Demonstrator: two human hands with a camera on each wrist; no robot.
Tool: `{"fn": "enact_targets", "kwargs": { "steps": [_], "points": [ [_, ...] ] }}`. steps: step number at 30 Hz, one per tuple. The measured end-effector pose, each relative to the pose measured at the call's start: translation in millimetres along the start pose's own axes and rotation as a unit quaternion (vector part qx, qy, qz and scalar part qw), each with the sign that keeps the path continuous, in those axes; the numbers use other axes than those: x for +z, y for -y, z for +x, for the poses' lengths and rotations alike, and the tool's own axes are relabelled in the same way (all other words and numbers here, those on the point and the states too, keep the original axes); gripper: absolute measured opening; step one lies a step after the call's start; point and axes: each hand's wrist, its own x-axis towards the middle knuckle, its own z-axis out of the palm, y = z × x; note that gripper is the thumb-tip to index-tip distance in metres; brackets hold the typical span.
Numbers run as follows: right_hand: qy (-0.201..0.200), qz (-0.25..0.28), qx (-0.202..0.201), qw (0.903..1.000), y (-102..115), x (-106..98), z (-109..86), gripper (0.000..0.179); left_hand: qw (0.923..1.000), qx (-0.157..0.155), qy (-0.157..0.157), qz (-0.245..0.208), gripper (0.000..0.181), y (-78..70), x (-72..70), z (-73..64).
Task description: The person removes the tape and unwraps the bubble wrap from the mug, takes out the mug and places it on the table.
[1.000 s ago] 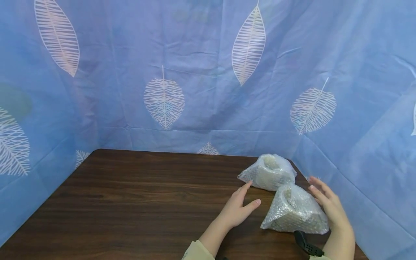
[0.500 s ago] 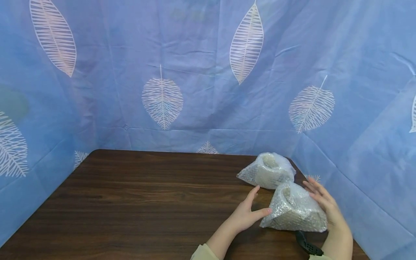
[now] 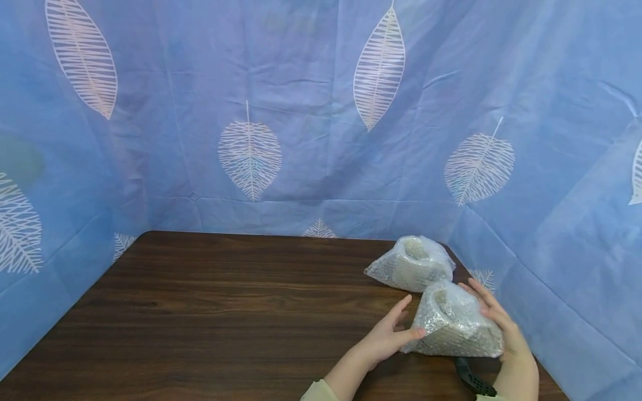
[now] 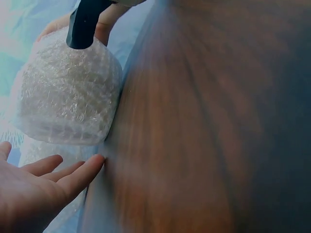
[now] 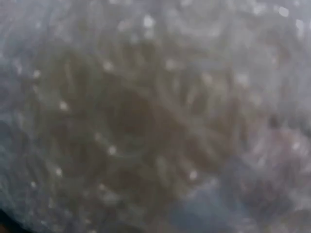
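Note:
A bubble-wrapped bundle (image 3: 453, 326) sits on the right side of the dark wooden table (image 3: 225, 312), its contents unclear beneath the wrap. My left hand (image 3: 388, 337) is at its left side, fingers extended, the thumb tip at the wrap in the head view. In the left wrist view the fingers (image 4: 80, 177) are straight, below the near bundle (image 4: 68, 92). My right hand (image 3: 499, 320) lies along the bundle's right side, with fairly straight fingers on the wrap. Blurred bubble wrap (image 5: 131, 116) fills the right wrist view, so that hand's contact there is hidden.
A second bubble-wrapped bundle (image 3: 413, 264) stands directly behind the near one, near the table's back right corner. Blue leaf-patterned cloth (image 3: 311, 139) hangs behind and along both sides. A black wrist device (image 3: 473, 381) is on the right wrist.
My left hand has moved right, bringing its thumb to the near bundle. My right hand has shifted slightly left onto the wrap. Both bundles stay about where they were.

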Motion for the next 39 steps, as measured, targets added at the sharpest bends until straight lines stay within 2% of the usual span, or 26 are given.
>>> {"fn": "enact_targets", "kwargs": {
  "steps": [3,6,10,13,22,26,33,39],
  "points": [
    [0.008,0.008,0.014,0.9998,-3,-1,-0.6,0.063,0.9999,-0.002,0.004,-0.013,0.067,2.8,1.5,1.1],
    [-0.003,-0.003,0.043,0.9991,-4,-1,-1.0,0.061,0.9997,-0.008,0.009,-0.021,0.067,5.7,3.3,2.4],
    [-0.038,-0.029,0.086,0.9952,-3,2,-1.9,0.056,0.9992,-0.015,0.014,-0.033,0.067,9.1,6.8,4.0],
    [-0.051,-0.043,0.099,0.9929,-3,4,-1.2,0.054,0.9988,-0.02,0.015,-0.042,0.068,10.2,8.9,5.0],
    [-0.06,-0.058,0.096,0.9919,-4,8,3.2,0.053,0.9981,-0.03,0.007,-0.053,0.067,8.6,10.5,5.9],
    [-0.06,-0.052,0.089,0.9929,-5,9,5.7,0.052,0.9986,-0.023,0.004,-0.048,0.067,8.6,10.8,5.7],
    [-0.033,-0.033,0.068,0.9966,-7,12,11.5,0.053,0.9995,-0.011,-0.008,-0.029,0.066,9.2,9.7,5.6],
    [-0.041,-0.034,0.069,0.9962,-5,18,16.2,0.053,0.9997,-0.005,-0.012,-0.021,0.066,9.6,7.5,5.4]
  ]
}}
